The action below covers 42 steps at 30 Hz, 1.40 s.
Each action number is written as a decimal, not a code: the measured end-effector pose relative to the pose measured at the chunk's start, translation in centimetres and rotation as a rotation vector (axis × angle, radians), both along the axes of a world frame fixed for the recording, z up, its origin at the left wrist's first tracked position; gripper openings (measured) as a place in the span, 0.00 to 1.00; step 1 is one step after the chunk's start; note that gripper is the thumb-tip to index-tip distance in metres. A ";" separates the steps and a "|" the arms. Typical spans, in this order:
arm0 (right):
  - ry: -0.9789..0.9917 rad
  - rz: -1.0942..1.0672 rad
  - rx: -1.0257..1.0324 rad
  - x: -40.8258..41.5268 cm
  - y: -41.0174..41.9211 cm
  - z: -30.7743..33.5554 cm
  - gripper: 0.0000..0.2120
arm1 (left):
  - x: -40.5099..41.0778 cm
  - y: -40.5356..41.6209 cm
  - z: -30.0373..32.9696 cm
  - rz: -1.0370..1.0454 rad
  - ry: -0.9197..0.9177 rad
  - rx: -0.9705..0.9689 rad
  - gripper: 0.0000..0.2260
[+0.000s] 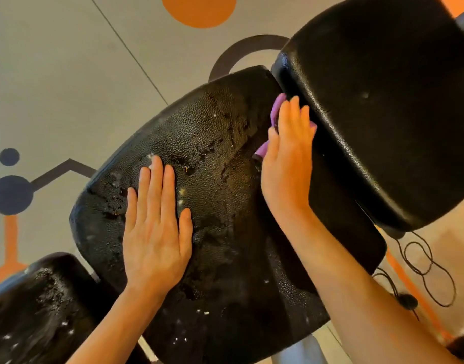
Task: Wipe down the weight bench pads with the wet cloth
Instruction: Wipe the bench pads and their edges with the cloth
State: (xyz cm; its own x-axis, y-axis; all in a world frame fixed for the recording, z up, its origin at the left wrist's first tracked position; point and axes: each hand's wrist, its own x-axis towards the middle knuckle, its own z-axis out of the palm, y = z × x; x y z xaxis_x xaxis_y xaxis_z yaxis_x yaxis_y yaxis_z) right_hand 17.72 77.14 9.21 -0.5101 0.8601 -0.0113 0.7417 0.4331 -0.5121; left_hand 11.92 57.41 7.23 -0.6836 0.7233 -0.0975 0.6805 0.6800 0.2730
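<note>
Wiping the seam: right hand (287, 158) presses the purple cloth (277, 111) flat-fingered against the back pad (383, 101) edge, at 1 o'clock on the seat pad (212, 143). Left hand (154, 232) rests flat, fingers straight, bracing the seat. Probable next move: sweep the worn seat toward 7 o'clock. Third pad (36, 306) at 8 o'clock; loose cord (422, 264) at 4, clear of the stroke.

worn black pebbled-vinyl seat pad (212, 158), wet-streaked, flaking | smooth black back pad (383, 101) upright beside | purple cloth (277, 109) bunched at their junction

Black pebble-textured pads (215, 143), a purple cloth (277, 107), and a grey floor (68, 74) with orange and dark shapes.
</note>
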 end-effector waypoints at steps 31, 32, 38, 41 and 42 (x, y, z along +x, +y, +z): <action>0.096 0.191 0.039 -3.7 3.8 0.0 0.20 | -0.3 -0.1 0.3 0.002 -0.042 0.010 0.29; 0.083 0.108 0.051 -4.3 3.8 0.2 0.19 | -0.3 -0.1 0.2 -0.002 -0.039 0.011 0.29; 0.053 0.793 0.187 -5.7 -1.8 0.0 0.24 | -0.1 -0.2 0.2 -0.005 -0.029 0.002 0.29; 0.155 0.407 0.087 -5.1 4.0 0.0 0.16 | -0.2 -0.2 0.3 -0.005 -0.034 0.031 0.29; 0.177 0.249 0.055 -5.2 4.6 -0.1 0.16 | -0.3 -0.1 0.3 -0.007 -0.032 0.036 0.29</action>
